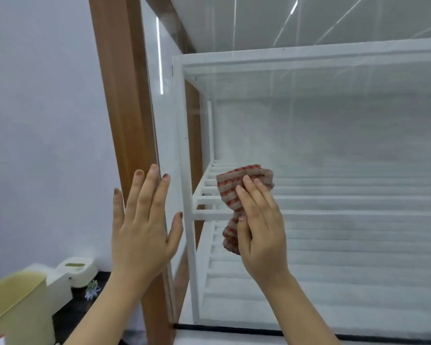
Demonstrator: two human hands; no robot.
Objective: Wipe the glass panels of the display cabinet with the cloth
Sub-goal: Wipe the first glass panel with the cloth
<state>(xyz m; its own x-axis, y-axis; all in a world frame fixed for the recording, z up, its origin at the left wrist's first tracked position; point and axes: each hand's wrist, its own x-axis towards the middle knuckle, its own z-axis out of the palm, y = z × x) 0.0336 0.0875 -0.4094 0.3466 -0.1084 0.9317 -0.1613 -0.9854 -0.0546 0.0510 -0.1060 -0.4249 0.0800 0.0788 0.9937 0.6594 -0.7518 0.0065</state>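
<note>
**Head view: cloth held to the cabinet glass**

The head view looked forward at the glass front of a display cabinet, with a white slatted rack visible behind the pane. The right hand held a red-and-tan striped cloth against the glass, low and toward the left side of the panel, in front of the rack's upper shelf. Its fingers were pressed close together over the cloth, and the thumb pinched the lower bunch of fabric against the palm side — part of the cloth stuck out above the fingertips and part hung below the thumb.

The left hand was flat and empty, fingers straight and slightly spread, thumb out to the right. It lay at the cabinet's brown wooden post, with the fingertips reaching over the post's edge toward the narrow side pane; whether the palm actually touched the wood could not be told.

The glass carried pale reflections of ceiling lights as thin streaks near the top. To the lower left, against a light wall, stood a yellowish container and, just beyond it, a white appliance on a dark surface, with a small pale flower beside it. Both forearms were bare and rose from the bottom edge of the view.
</note>
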